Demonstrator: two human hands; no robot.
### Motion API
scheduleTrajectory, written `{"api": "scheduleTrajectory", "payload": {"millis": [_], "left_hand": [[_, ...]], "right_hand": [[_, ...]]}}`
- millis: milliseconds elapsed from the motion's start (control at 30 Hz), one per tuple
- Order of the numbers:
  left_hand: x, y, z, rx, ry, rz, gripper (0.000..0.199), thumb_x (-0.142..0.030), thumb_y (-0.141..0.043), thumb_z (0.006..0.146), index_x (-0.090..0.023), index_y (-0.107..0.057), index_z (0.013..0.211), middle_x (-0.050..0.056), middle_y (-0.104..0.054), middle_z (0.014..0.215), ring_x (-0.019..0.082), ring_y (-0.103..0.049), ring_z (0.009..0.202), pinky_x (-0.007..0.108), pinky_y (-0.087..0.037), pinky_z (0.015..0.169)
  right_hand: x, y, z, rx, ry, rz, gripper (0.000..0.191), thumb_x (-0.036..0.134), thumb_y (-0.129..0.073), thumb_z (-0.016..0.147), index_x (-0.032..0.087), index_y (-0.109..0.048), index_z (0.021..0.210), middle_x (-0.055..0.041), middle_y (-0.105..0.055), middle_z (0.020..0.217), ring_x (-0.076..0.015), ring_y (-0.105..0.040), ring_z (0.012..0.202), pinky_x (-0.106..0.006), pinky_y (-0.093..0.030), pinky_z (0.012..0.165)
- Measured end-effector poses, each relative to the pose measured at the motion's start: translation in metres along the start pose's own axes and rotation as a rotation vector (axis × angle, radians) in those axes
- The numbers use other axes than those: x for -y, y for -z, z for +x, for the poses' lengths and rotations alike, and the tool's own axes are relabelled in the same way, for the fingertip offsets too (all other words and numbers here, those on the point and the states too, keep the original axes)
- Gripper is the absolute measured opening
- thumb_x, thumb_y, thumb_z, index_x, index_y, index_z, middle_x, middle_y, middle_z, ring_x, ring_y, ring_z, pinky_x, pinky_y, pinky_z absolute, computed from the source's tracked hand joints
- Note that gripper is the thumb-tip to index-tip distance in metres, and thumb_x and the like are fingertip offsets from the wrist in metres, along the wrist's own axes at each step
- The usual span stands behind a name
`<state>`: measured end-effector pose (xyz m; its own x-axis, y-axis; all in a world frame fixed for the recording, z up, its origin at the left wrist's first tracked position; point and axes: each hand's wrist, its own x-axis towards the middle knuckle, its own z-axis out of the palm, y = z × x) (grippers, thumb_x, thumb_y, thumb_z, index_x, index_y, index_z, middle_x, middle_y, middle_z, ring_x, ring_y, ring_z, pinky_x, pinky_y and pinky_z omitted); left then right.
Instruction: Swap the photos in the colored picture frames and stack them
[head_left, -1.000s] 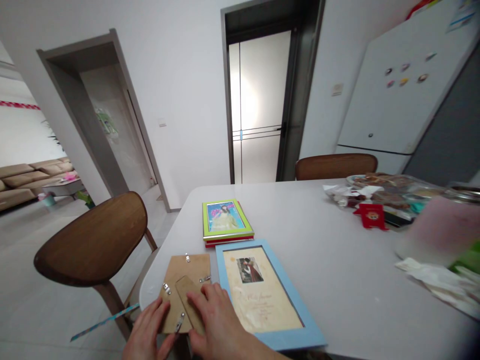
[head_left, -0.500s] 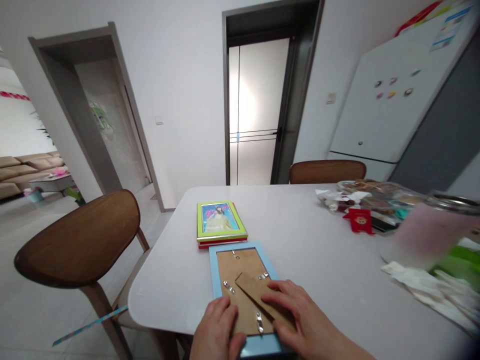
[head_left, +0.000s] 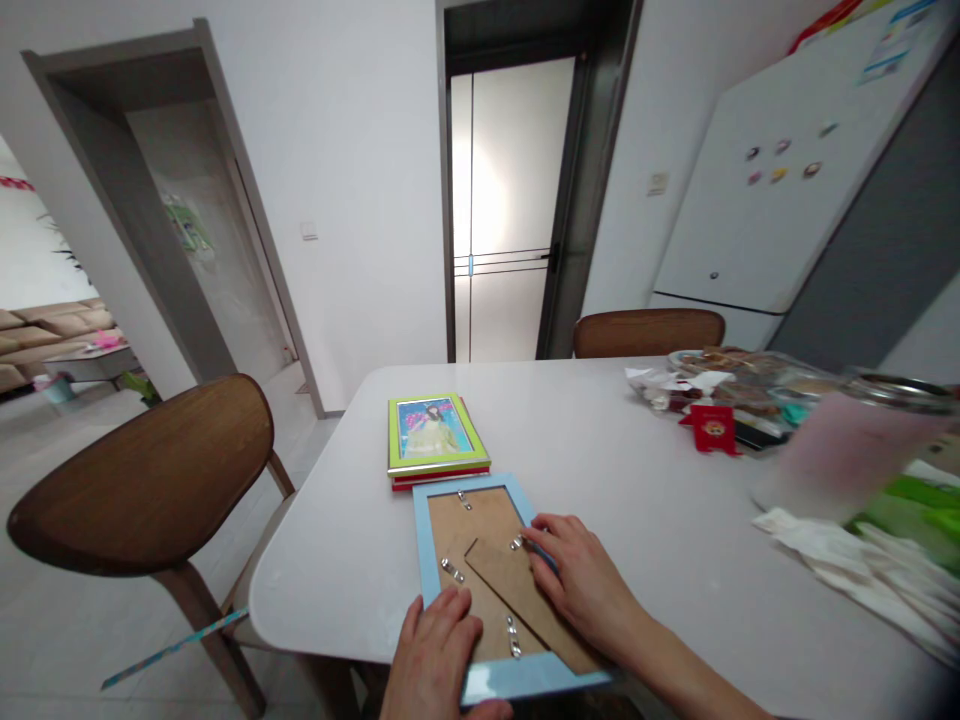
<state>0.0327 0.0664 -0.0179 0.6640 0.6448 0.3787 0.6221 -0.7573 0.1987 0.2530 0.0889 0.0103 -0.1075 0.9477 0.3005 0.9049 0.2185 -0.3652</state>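
A light blue picture frame point(head_left: 425, 540) lies face down at the near table edge, its brown backing board point(head_left: 487, 520) showing with metal clips and a flap. My left hand point(head_left: 439, 650) rests over the frame's lower left side, fingers on the board and thumb at the bottom rim. My right hand point(head_left: 581, 575) is at the right side, its fingers bent at the clip and rim there; what it pinches, if anything, is hidden. Just beyond lies a lime green frame point(head_left: 439, 465) with a picture of a figure in a yellow dress, stacked on a red one point(head_left: 442, 481).
A pink jar point(head_left: 832, 450), white cloth point(head_left: 862, 570), red card point(head_left: 714, 428) and plastic-wrapped items stand at the right of the white table point(head_left: 337, 560). Wooden chairs are at the left point(head_left: 150, 470) and the far side point(head_left: 649, 333).
My right hand has moved from the flap up to the clip on the right side. The view has shifted slightly. My left hand stays at the lower left of the blue frame.
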Motion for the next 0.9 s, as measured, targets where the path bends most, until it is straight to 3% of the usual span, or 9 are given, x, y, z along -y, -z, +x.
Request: {"api": "scheduleTrajectory", "payload": {"millis": [133,300,433,633,767,900], "left_hand": [[-0.001,0.001,0.0,0.032,0.016,-0.013,0.047,-0.046,-0.058,0.066,-0.018,-0.051,0.103,0.014,-0.054,0.115,0.028,-0.05,0.105,0.047,-0.043,0.082],[-0.001,0.001,0.001,0.055,0.029,0.029,0.049,-0.049,-0.054,0.069,-0.016,-0.05,0.105,0.014,-0.053,0.116,0.028,-0.05,0.105,0.045,-0.045,0.081],[-0.002,0.003,0.001,0.042,0.04,0.004,0.049,-0.05,-0.053,0.068,-0.017,-0.051,0.104,0.013,-0.054,0.115,0.028,-0.051,0.104,0.046,-0.045,0.08],[-0.003,0.004,0.001,0.064,0.094,-0.06,0.047,-0.048,-0.058,0.065,-0.019,-0.052,0.102,0.011,-0.053,0.117,0.028,-0.049,0.106,0.047,-0.043,0.083],[-0.001,0.003,0.001,0.09,0.091,-0.095,0.049,-0.052,-0.054,0.067,-0.019,-0.052,0.102,0.012,-0.052,0.118,0.029,-0.048,0.107,0.049,-0.042,0.084],[-0.002,0.004,0.002,0.123,0.123,-0.113,0.05,-0.055,-0.052,0.067,-0.019,-0.051,0.103,0.012,-0.05,0.12,0.029,-0.045,0.11,0.05,-0.039,0.086]], "right_hand": [[-0.004,-0.005,0.015,0.042,-0.009,-0.071,0.026,0.017,-0.042,0.074,0.02,-0.064,0.085,-0.0074,-0.055,0.091,-0.0192,-0.047,0.085,-0.031,-0.037,0.076],[-0.009,-0.005,0.012,0.05,0.042,0.021,0.023,0.016,-0.041,0.074,0.017,-0.064,0.075,-0.0075,-0.053,0.094,-0.0175,-0.047,0.089,-0.029,-0.038,0.079],[-0.013,-0.005,0.007,0.078,0.03,0.069,0.027,0.019,-0.039,0.077,0.019,-0.065,0.082,-0.0078,-0.051,0.105,-0.0173,-0.047,0.096,-0.028,-0.036,0.085],[-0.014,-0.004,0.011,0.027,-0.024,0.053,0.029,0.019,-0.042,0.074,0.017,-0.062,0.094,-0.0079,-0.054,0.102,-0.0169,-0.049,0.093,-0.027,-0.037,0.083],[-0.003,-0.003,0.029,0.015,-0.016,0.019,0.028,0.02,-0.043,0.074,0.016,-0.062,0.094,-0.0082,-0.058,0.097,-0.0177,-0.05,0.09,-0.027,-0.036,0.082],[0.017,-0.015,0.057,0.066,0.014,-0.009,0.026,0.021,-0.041,0.077,0.02,-0.063,0.091,-0.006,-0.06,0.09,-0.0154,-0.052,0.085,-0.023,-0.037,0.076]]}}
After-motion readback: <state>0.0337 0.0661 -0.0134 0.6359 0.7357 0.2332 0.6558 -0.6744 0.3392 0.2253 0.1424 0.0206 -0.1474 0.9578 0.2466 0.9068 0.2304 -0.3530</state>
